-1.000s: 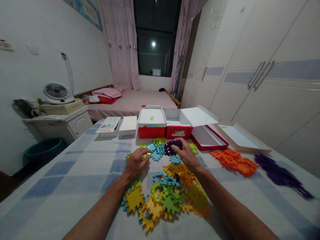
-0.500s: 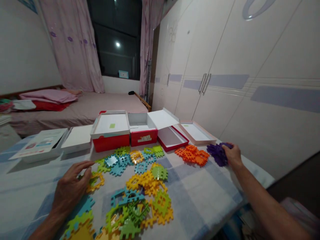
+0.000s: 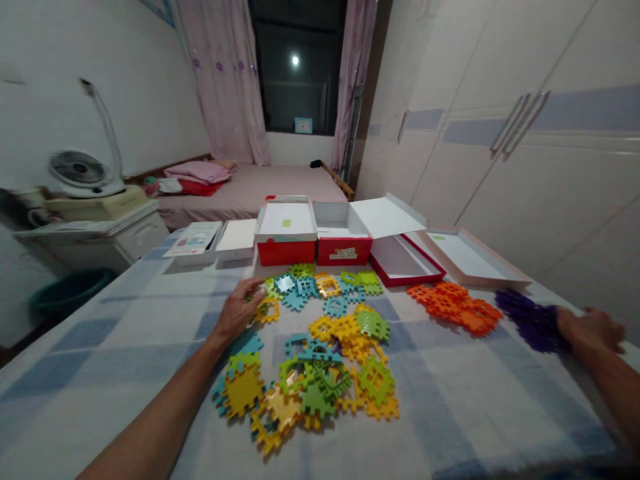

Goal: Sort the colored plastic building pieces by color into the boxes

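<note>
My left hand [image 3: 239,310] rests on the near side of the coloured pieces, fingers loosely bent and apart. Its fingertips are beside a yellow frame-shaped interlocking block [image 3: 269,309] and green pieces; I see nothing held. At the far right, my right hand [image 3: 593,333] touches the edge of a pile of purple interlocking blocks [image 3: 533,320]. Its fingers are blurred and partly hidden, so their grip does not show. Orange interlocking blocks [image 3: 457,307] lie left of the purple pile. Between the hands are spread blue pieces [image 3: 306,287], yellow pieces [image 3: 350,333] and green pieces [image 3: 320,390].
Along the back of the checked cloth [image 3: 165,333] stand a red box [image 3: 287,252], an open red box [image 3: 344,252], a red-edged lid [image 3: 405,260], a pale tray [image 3: 473,260] and white boxes [image 3: 236,240]. A wardrobe [image 3: 565,173] rises at right; a bed [image 3: 270,183] is behind.
The view has swung left and pulled back, bringing a fan and bin into sight. My right hand has shifted to the outer edge of the purple pile. My left hand stays by the yellow piece.
</note>
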Demonstrator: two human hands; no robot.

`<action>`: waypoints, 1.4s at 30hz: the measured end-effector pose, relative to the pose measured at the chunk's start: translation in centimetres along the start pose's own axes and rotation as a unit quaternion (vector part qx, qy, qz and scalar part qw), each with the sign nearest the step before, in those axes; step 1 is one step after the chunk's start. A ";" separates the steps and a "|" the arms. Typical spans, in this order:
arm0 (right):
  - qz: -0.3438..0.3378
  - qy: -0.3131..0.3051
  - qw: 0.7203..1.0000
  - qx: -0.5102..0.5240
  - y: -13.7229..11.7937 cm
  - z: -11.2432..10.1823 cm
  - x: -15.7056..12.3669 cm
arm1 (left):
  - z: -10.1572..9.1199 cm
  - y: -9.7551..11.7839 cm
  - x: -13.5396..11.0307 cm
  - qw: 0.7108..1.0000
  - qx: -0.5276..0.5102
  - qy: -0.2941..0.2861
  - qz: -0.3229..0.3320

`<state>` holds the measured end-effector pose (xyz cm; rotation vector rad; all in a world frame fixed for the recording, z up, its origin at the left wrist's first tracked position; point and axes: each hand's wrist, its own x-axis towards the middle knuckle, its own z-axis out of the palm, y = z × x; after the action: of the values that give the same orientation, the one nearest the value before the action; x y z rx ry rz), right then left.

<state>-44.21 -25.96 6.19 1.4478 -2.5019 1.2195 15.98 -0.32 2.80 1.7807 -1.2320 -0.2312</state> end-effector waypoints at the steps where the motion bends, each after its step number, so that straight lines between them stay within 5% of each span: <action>1: -0.011 -0.003 1.000 -0.006 -0.8 -0.1 -0.8 | 0.1 0.0 0.0 1.000 -0.012 -0.012 0.003; 3: -0.098 -0.048 0.994 0.006 -2.9 -0.6 -3.4 | 0.3 -0.1 -0.1 0.999 -0.028 -0.027 0.004; 5: -0.230 -0.155 0.959 0.055 -5.8 -1.6 -7.6 | 0.3 0.0 -0.3 0.999 -0.032 -0.029 0.004; 9: -0.434 -0.405 0.796 0.120 -11.5 -2.8 -17.9 | 0.2 0.3 -0.5 0.999 -0.033 -0.022 0.013; 11: -0.500 -0.459 0.726 0.107 -13.6 -2.6 -22.1 | 0.2 0.3 -0.4 0.999 -0.032 -0.022 0.015; 13: -0.533 -0.477 0.694 0.085 -15.1 -1.8 -25.1 | 0.2 0.2 -0.4 0.999 -0.030 -0.022 0.018; 17: -0.563 -0.456 0.685 0.077 -17.9 0.3 -29.3 | 0.4 -0.2 -0.3 0.999 -0.013 -0.018 0.032; 23: -0.538 -0.353 0.762 0.076 -22.1 2.0 -31.8 | 0.4 -0.3 -0.2 0.999 0.001 -0.004 0.045; 26: -0.551 -0.300 0.774 0.086 -22.3 1.3 -30.9 | 0.3 -0.1 -0.3 0.999 -0.006 -0.002 0.039; 28: -0.560 -0.334 0.752 0.099 -21.5 0.2 -30.2 | 0.3 0.1 -0.3 0.999 -0.007 -0.001 0.034; 33: -0.611 -0.482 0.627 0.039 -19.6 -1.9 -30.8 | 0.2 0.4 -0.3 0.999 0.001 -0.002 0.034; 42: -0.605 -0.456 0.651 -0.045 -20.7 -0.4 -32.6 | 0.3 0.4 -0.3 1.000 -0.006 0.001 0.027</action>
<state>-10.41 -7.37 7.45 3.2403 -0.8707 0.0180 15.41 -0.23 2.85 1.7337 -1.2742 -0.2055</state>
